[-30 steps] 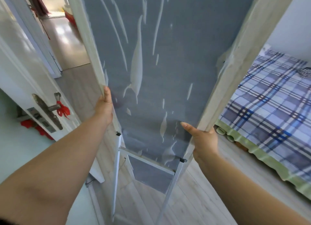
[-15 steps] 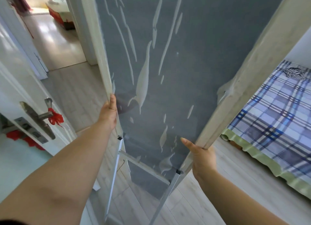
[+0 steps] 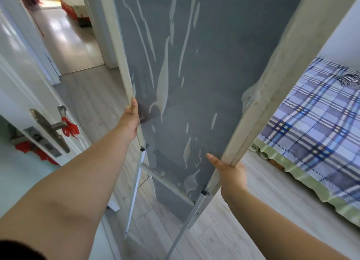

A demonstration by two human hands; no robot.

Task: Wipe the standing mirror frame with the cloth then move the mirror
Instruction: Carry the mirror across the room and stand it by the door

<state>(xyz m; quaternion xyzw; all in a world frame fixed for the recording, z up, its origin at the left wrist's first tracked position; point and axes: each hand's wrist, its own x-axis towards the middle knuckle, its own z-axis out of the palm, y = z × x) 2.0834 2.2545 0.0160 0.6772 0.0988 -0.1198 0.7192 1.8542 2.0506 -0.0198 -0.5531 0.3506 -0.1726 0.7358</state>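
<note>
The standing mirror (image 3: 214, 68) fills the middle of the head view with its grey, peeling back toward me and a pale wooden frame on both sides. It is tilted and held off the floor. My left hand (image 3: 131, 121) grips the left frame edge. My right hand (image 3: 228, 174) grips the lower right frame edge from underneath. The metal support legs (image 3: 134, 191) hang down below my hands. No cloth is in view.
A white door (image 3: 23, 96) with a metal handle (image 3: 51, 126) and red ribbon stands open at the left. A bed with a plaid blue cover (image 3: 315, 123) lies at the right. A doorway behind the mirror leads to a hallway (image 3: 64, 39) with wooden flooring.
The view has shifted so more of the hallway shows at the upper left and the door handle sits lower. Both hands keep their hold on the mirror frame.
</note>
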